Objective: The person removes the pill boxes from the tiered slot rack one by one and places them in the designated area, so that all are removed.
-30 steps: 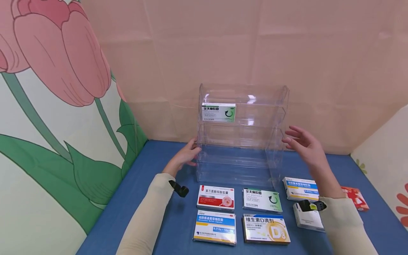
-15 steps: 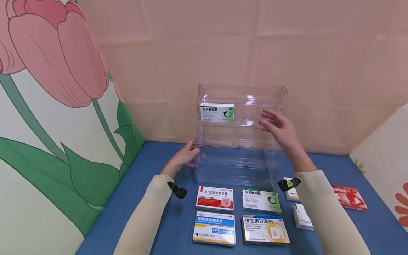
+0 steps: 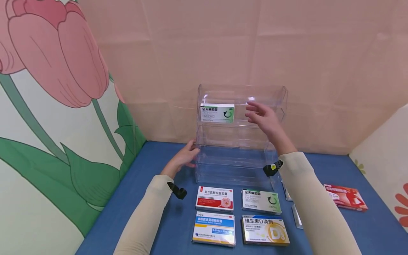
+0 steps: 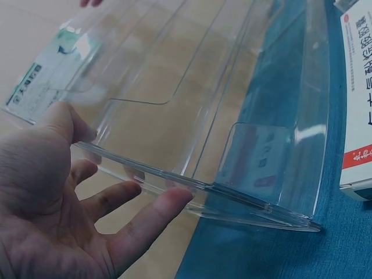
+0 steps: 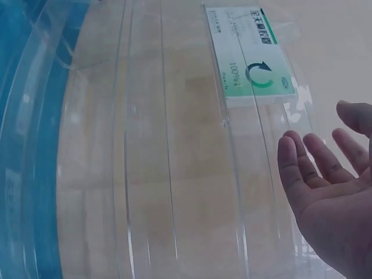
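A clear acrylic tiered rack (image 3: 232,154) stands on the blue cloth. In its upper part, at the left, sits a white-and-green medicine box (image 3: 217,113). My left hand (image 3: 182,158) touches the rack's left side; the left wrist view shows the thumb at the panel edge and the spread fingers (image 4: 154,218) along its outer face. In front of the rack's upper right part, my right hand (image 3: 264,118) hovers with nothing in it, right of that box. The right wrist view shows its fingers (image 5: 293,168) loosely bent and apart from the box.
Before the rack lie a red-and-white box (image 3: 214,199), a second green-and-white box (image 3: 260,201), a blue-and-yellow box (image 3: 213,228) and a vitamin D box (image 3: 265,230). A red box (image 3: 345,197) lies farther right. My right sleeve partly covers two more boxes.
My right hand has moved left and up, from beside the rack's right edge to in front of its upper part. The left hand stays at the rack's left side.
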